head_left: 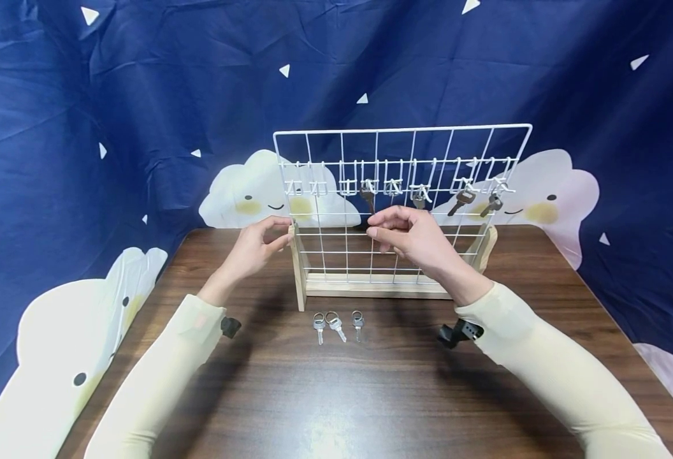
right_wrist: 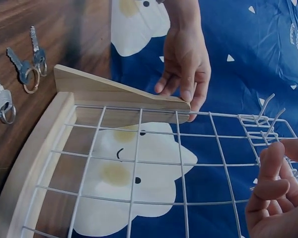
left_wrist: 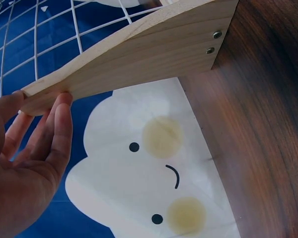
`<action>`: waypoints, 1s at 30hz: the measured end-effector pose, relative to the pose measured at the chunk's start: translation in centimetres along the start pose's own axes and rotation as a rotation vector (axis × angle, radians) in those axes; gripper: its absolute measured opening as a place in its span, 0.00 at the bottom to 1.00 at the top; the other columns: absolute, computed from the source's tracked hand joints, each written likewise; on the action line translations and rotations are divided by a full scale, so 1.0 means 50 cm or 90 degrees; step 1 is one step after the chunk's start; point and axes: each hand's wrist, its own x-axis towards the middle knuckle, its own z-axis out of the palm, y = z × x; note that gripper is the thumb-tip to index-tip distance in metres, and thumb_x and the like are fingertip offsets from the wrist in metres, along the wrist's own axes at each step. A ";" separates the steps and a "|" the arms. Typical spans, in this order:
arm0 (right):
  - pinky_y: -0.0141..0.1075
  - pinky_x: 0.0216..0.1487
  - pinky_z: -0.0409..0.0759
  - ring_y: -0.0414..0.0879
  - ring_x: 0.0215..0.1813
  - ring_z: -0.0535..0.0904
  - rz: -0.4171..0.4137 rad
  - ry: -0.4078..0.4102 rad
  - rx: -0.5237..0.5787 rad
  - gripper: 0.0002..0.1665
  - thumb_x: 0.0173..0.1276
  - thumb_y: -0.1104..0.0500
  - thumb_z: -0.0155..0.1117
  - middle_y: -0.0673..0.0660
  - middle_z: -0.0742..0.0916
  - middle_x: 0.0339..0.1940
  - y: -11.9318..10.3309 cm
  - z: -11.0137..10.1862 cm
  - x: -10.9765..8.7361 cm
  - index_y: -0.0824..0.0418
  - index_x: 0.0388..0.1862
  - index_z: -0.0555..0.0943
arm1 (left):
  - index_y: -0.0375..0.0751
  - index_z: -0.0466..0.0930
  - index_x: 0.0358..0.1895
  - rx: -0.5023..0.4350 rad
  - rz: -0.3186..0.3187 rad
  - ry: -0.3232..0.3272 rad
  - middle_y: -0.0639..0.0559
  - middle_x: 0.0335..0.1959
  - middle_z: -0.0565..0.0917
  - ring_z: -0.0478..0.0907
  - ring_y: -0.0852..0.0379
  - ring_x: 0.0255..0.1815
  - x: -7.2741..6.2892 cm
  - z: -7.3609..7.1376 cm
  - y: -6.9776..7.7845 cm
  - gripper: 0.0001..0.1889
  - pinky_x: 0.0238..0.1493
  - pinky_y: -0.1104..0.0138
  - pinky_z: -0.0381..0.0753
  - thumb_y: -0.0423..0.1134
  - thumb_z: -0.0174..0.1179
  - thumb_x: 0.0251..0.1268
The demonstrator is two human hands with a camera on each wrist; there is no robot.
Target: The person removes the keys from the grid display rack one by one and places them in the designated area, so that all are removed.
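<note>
Nearest the viewer, three loose keys (head_left: 336, 326) lie in a row on the table (head_left: 256, 382), in front of the rack, their rings toward it and their blades pointing back toward the person; the head view sets them between the two wrists, well below both hands. Beyond them, the left hand (head_left: 256, 248) pinches the upper end of the left wooden end piece (head_left: 299, 274) between thumb and fingers, well apart from the hooks. The right hand (head_left: 413, 239) is in front of the wire grid (head_left: 402, 129), thumb and forefinger parted, the other fingers loosely bent; no key shows in its grasp. The key relation appears to lie here: a dark key (head_left: 369, 199) hangs from one of the hooks (head_left: 394, 187), just above the right fingertips, its long axis near upright, slightly tilted, blade downward. Whether fingertip and blade touch cannot be told. The right hand is clearly the nearer to this key; for the loose keys, its fingers would have to travel down and toward the person. Farther right along the hooks hang three other keys (head_left: 461, 201); behind everything hangs a blue cloth (head_left: 170, 76) with printed clouds.
</note>
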 end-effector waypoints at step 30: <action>0.35 0.33 0.86 0.40 0.25 0.83 -0.090 0.168 -0.008 0.20 0.67 0.57 0.70 0.49 0.89 0.37 0.000 0.013 0.033 0.65 0.54 0.82 | 0.46 0.80 0.59 -0.001 -0.011 0.003 0.47 0.55 0.87 0.89 0.51 0.38 -0.002 0.000 0.001 0.17 0.44 0.62 0.84 0.44 0.63 0.70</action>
